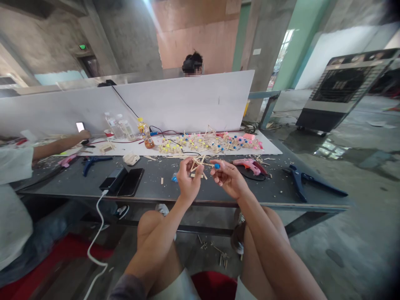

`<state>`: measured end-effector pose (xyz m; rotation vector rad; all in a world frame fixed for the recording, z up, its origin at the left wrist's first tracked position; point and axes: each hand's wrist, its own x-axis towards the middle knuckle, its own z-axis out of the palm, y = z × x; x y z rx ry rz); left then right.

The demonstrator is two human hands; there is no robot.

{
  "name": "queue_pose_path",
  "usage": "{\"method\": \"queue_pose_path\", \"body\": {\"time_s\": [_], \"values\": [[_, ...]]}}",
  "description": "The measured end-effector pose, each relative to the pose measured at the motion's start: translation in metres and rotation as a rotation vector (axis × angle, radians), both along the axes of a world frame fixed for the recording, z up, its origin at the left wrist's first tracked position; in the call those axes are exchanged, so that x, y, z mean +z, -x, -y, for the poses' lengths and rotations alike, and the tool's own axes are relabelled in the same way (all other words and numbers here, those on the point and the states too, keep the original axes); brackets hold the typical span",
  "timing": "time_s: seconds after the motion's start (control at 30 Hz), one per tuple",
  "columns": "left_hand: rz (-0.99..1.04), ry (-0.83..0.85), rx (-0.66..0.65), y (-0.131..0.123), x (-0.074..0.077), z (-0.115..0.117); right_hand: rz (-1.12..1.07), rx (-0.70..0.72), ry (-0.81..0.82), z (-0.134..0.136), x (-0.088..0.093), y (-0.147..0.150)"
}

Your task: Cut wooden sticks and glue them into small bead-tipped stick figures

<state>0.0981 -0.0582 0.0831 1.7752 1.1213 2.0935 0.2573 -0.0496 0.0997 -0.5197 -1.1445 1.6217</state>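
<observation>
Above the near part of the table, my left hand [189, 183] is closed on a small model made of thin wooden sticks [202, 161], some poking out past the fingers. My right hand [231, 178] pinches a blue ball [216, 166] beside it, at the right end of a stick that reaches toward the model. Whether that stick is joined to the model, I cannot tell. Behind my hands lies a spread of stick models with yellow, blue and pink balls [195, 143]. A pink glue gun [248, 165] rests just right of my right hand.
Blue cutters [300, 183] lie at the table's right. A phone [131, 182] and a dark box [113, 179] with a white cable [101, 216] sit left. A drink bottle [146, 135] stands before a white partition [187, 104]. Another person's arm [61, 146] reaches in at left.
</observation>
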Motion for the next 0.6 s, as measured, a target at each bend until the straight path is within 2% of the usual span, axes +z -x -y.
{"method": "queue_pose_path", "body": {"time_s": [0.13, 0.47, 0.6], "values": [[0.064, 0.05, -0.086, -0.0003, 0.0003, -0.0002, -0.021, 0.012, -0.003, 0.0022, -0.0001, 0.0007], [0.099, 0.123, -0.139, -0.0007, 0.0012, 0.0003, 0.009, -0.019, -0.013, 0.0027, -0.0004, 0.0017], [0.143, 0.166, -0.164, 0.0003, 0.0041, 0.0014, 0.056, 0.015, -0.023, 0.005, 0.0025, 0.0006]]}}
